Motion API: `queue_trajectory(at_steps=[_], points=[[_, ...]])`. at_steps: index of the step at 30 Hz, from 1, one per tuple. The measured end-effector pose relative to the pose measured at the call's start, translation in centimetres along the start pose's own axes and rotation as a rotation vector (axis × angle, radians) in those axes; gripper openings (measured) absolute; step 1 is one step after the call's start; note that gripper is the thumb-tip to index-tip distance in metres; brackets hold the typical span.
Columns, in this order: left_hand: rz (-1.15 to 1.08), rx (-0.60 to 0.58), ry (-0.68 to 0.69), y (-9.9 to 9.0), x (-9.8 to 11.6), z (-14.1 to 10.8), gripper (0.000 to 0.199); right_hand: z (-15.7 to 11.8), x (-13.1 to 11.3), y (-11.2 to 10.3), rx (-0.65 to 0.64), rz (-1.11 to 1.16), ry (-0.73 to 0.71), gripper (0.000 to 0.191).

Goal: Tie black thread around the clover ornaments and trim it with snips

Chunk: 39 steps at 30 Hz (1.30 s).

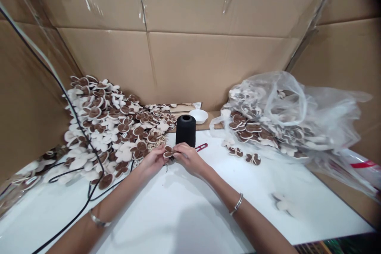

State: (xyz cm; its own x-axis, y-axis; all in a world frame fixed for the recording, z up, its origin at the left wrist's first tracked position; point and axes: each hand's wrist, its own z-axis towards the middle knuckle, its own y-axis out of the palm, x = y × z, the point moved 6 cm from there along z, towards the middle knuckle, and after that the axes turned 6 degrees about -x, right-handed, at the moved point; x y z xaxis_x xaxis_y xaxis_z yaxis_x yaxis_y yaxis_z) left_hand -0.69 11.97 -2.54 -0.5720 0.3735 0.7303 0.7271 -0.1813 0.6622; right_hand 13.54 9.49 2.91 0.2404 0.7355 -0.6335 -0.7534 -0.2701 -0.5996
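Both my hands meet over the middle of the white table, fingers closed around one small brown felt piece with a pale edge point(168, 151). My left hand point(155, 158) grips it from the left side. From the right, my right hand point(188, 158) pinches its other side. A short dark thread end hangs just below the fingers. Right behind my hands stands a black thread cone point(185, 130). A red-handled cutter point(201, 147) lies beside the cone, close to my right hand.
A large heap of brown-and-cream felt pieces point(101, 123) fills the left side. Clear plastic bags point(285, 107) of similar pieces lie at right. Near them are two tied pieces point(253, 158). A white bowl point(199, 116) sits behind the cone. A black cable point(77, 121) crosses the left.
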Motion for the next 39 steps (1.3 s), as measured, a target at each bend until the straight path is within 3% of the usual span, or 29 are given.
queue_trajectory(at_steps=[6,10,13,15,18,22,26,30,34,39], points=[[0.478,-0.111,-0.021,2.9,3.5,0.8,0.019,-0.2,-0.8,0.4,-0.121,-0.143,-0.059,0.020],[1.195,-0.276,0.180,6.0,5.6,-1.8,0.022,-0.2,-0.9,0.7,-0.134,-0.248,-0.046,0.022],[1.540,-0.275,0.347,7.2,5.4,-4.7,0.019,0.0,-0.9,0.5,-0.074,-0.234,-0.005,0.023],[1.646,-0.164,0.456,6.9,4.9,-6.1,0.020,0.1,-0.9,0.2,-0.012,-0.170,0.022,0.023],[1.637,0.065,0.538,4.8,3.8,-6.6,0.022,0.1,-0.6,-0.2,0.066,-0.061,0.057,0.021],[1.508,0.115,0.496,1.7,2.4,-4.2,0.018,-0.1,-0.2,0.0,0.079,0.036,0.053,0.019],[1.553,-0.086,0.557,2.4,3.2,-1.7,0.012,-0.3,0.1,0.2,0.024,0.026,0.034,0.020],[1.777,-0.318,0.673,5.6,5.4,-1.2,0.019,-0.3,-0.4,0.4,-0.079,-0.076,0.009,0.022],[2.142,-0.631,0.724,8.8,5.8,-2.1,0.021,-0.2,-0.9,1.2,-0.157,-0.215,-0.028,0.020],[2.347,-0.678,0.788,10.3,4.5,-4.9,0.018,-0.1,-1.0,1.6,-0.088,-0.273,-0.015,0.019]])
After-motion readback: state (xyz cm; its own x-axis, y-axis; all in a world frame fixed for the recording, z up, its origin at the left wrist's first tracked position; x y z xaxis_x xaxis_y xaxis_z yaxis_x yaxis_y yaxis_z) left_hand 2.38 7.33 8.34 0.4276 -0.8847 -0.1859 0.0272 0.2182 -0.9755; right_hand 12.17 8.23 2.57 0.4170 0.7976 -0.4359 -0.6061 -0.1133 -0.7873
